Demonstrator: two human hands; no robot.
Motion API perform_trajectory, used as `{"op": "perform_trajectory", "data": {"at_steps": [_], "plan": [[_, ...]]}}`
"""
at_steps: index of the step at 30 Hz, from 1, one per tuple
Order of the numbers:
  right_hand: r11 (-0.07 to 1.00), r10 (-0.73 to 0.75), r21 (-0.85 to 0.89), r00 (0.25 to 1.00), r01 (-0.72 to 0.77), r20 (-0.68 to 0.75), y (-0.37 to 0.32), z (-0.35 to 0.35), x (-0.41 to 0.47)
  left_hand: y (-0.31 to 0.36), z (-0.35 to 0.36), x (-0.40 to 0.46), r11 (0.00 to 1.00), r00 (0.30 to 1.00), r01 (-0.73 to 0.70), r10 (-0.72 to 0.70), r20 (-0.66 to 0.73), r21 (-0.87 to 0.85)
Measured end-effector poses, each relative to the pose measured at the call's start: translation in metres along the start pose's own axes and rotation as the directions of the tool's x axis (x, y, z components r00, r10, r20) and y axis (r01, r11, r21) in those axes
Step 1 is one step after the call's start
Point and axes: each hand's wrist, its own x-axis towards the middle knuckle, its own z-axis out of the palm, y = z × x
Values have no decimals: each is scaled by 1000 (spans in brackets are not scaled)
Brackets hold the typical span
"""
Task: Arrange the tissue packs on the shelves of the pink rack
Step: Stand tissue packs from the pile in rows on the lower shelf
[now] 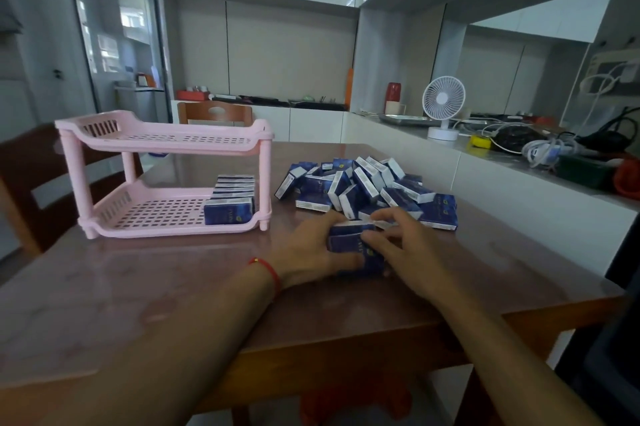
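A pink two-shelf rack (162, 134) stands on the table at the left. Its top shelf holds nothing. A row of several blue tissue packs (230, 198) stands upright at the right end of its bottom shelf. To the right of the rack lies a loose pile of blue and white tissue packs (363, 185). In front of the pile, my left hand (308, 249) and my right hand (401, 249) grip a small bundle of packs (349, 240) from both sides, low on the table.
The brown table (138, 287) has a wooden chair (31, 176) at its left and another (214, 114) behind the rack. A white counter (485, 162) along the right carries a small fan (443, 107), cables and clutter.
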Motion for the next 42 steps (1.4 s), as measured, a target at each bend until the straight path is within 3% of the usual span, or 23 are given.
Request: {"op": "perform_trajectory", "data": {"at_steps": [3,5,10,20,24,28,31,34,42], "plan": [[978,-77,-200,995,64,-60,6,11,2,-4,-2,1,999,1000,-16,16,-12,43],[978,-126,-177,990,113,-62,7,10,1,-4,-3,0,999,999,-20,21,-27,31],[975,-162,-138,982,174,99,5,6,-4,-4,-10,-12,997,996,-76,77,-45,33],[965,-242,-66,960,253,140,-27,32,-5,-7,-44,-52,994,993,-101,104,-59,50],[967,-254,75,949,244,188,-60,59,4,-26,-88,-83,997,987,-4,17,-157,80],[971,-236,46,972,236,6,-77,76,38,-50,-144,-111,975,926,159,-92,-367,156],[990,-140,-15,983,139,-115,-80,83,71,-58,-168,-115,947,867,260,-142,-477,191],[999,-40,-17,979,37,-201,-68,103,86,-68,-178,-97,912,859,322,-168,-483,255],[972,-206,-150,966,183,-158,-42,124,94,-119,-191,-16,840,847,441,-274,-455,315]]}}
